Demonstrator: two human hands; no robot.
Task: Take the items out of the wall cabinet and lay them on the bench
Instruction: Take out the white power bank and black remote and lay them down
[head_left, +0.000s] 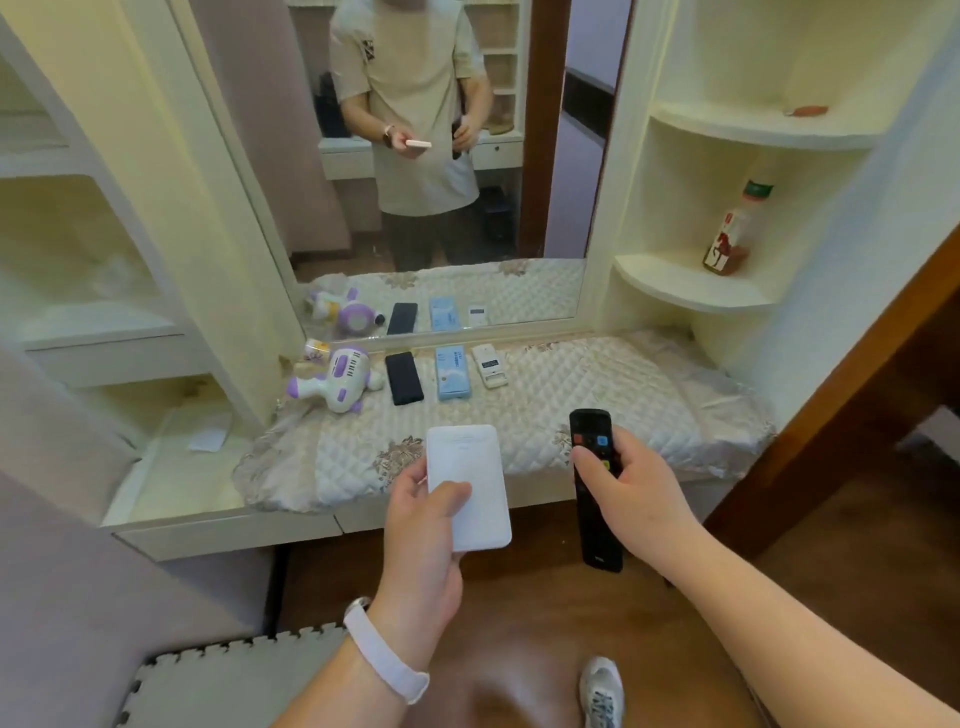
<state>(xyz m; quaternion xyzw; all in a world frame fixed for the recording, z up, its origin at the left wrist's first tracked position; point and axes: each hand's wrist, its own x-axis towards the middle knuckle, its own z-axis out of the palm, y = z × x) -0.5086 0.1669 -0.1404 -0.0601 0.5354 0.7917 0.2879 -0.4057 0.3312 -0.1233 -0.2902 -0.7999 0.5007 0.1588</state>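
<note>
Holding a white slab (469, 486), the left hand (423, 540) has its thumb on top and fingers curled beneath. The right hand (626, 486) clasps a black remote (595, 488), fingers wrapped round it. Both are held over the near edge of the bench (597, 395). Toward 11 o'clock on the bench lie a purple toy (343, 378), black phone (404, 378), blue box (453, 373) and white remote (489, 366), in a row, apart.

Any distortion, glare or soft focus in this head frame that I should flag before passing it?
Head view: wide-angle bending bows the cabinet edges and shelves outward; lighting is soft and even, with no harsh glare, even on the mirror; the left hand holding the white device and the right hand holding the black remote read fairly sharp; the far left shelving looks hazy and washed out.
</note>
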